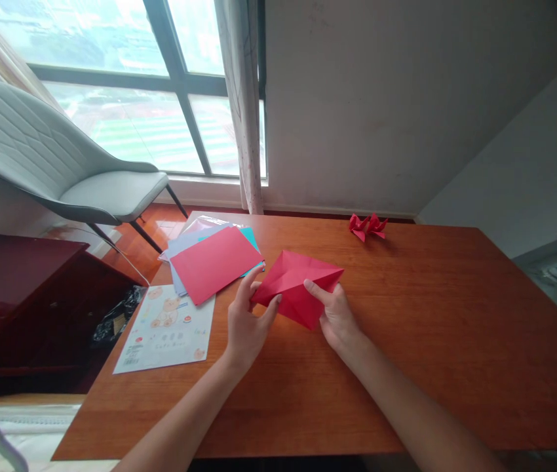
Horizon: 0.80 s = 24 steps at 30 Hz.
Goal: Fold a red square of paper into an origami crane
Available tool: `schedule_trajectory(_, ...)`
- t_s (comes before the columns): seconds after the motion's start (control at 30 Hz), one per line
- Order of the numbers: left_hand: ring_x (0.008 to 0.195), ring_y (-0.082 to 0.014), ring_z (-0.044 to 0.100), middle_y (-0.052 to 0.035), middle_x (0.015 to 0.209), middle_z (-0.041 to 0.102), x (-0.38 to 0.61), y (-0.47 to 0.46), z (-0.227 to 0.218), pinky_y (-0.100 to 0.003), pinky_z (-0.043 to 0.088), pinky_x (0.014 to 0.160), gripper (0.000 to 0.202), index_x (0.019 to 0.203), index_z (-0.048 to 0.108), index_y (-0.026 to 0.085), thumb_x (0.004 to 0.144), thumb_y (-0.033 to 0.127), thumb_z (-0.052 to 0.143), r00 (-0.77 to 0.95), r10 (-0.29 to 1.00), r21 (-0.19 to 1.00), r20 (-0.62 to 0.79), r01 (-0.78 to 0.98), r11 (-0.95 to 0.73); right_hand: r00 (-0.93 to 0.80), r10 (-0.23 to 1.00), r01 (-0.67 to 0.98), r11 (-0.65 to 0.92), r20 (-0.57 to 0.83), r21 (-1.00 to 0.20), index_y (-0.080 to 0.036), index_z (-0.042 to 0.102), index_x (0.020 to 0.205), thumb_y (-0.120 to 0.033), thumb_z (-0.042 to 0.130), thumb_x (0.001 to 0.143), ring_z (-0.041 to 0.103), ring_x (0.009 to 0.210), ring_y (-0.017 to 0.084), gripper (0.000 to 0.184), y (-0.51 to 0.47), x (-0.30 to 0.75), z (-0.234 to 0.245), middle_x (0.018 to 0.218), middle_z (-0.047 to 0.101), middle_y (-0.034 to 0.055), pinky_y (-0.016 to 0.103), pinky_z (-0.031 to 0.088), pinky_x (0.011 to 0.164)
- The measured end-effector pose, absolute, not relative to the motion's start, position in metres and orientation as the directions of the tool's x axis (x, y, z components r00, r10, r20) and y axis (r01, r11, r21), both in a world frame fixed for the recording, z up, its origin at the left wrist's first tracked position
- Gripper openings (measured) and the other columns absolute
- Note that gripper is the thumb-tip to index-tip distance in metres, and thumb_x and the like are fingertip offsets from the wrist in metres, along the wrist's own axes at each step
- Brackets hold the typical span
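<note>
A creased, partly folded sheet of red origami paper (298,278) is held in both hands above the middle of the wooden table. My left hand (251,318) pinches its left corner, the thumb in front and the index finger raised behind. On the right side, my right hand (335,311) grips the paper, its thumb lying on the upper face and its other fingers hidden underneath. Left of my left hand lies a loose stack of coloured sheets with a red sheet (217,262) on top.
Two small red folded paper figures (367,227) stand near the far edge of the wooden table (430,341). A white sheet with bear drawings (168,334) lies at the table's left edge. Beyond are a grey chair (76,164), a window and a dark cabinet (23,308).
</note>
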<state>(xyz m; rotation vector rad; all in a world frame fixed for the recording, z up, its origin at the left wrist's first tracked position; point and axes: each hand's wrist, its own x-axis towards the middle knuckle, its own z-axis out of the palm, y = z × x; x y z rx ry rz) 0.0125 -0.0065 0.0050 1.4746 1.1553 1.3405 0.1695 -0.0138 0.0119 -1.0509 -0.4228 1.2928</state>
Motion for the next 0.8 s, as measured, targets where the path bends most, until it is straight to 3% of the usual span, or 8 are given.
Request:
schedule_trajectory(0.23,0.081,-0.0158,0.066,-0.0025,0.093,0.068,0.012,-0.007,0.003,-0.027,0.055,0.078,0.061,0.14,0.048,0.026,0.084,0.033,0.071,0.033,0.961,0.944,0.274,0.183,-0.276,0.347,0.909,-0.487,-0.038,-0.233,-0.873,-0.021,0.063,0.101,-0.033,0.087,0.064,0.075,0.091,0.031,0.046,-0.013,0.169,0.008,0.099,0.077,0.006,0.047,0.063,0.083)
schedule_trajectory(0.47,0.083,-0.0161,0.068,-0.0028,0.097,0.069,0.015,-0.009,0.004,-0.027,0.056,0.078,0.057,0.139,0.048,0.026,0.085,0.03,0.069,0.043,0.96,0.936,0.275,0.216,-0.278,0.472,0.858,-0.444,0.032,-0.204,-0.896,-0.021,0.06,0.105,-0.033,0.09,0.057,0.074,0.088,0.029,0.058,-0.01,0.167,0.003,0.1,0.076,0.0064,0.046,0.062,0.084)
schedule_trajectory(0.67,0.08,-0.0156,0.068,-0.0031,0.095,0.068,0.015,-0.007,0.006,-0.026,0.056,0.074,0.055,0.138,0.049,0.023,0.087,0.029,0.067,0.031,0.964,0.947,0.263,0.185,-0.264,0.564,0.812,-0.258,0.002,-0.149,-0.966,-0.017,0.06,0.103,-0.041,0.085,0.063,0.073,0.083,0.027,0.053,-0.01,0.169,-0.01,0.094,0.075,0.0074,0.04,0.061,0.074)
schedule_trajectory(0.8,0.085,-0.0181,0.07,-0.0059,0.102,0.07,0.012,-0.002,0.005,-0.027,0.058,0.074,0.055,0.137,0.05,0.023,0.086,0.031,0.068,0.001,0.979,0.974,0.205,0.1,-0.204,0.548,0.835,-0.05,-0.034,-0.056,-0.998,-0.016,0.064,0.1,-0.044,0.079,0.07,0.072,0.082,0.026,0.044,-0.014,0.174,-0.005,0.094,0.075,0.0091,0.037,0.059,0.072)
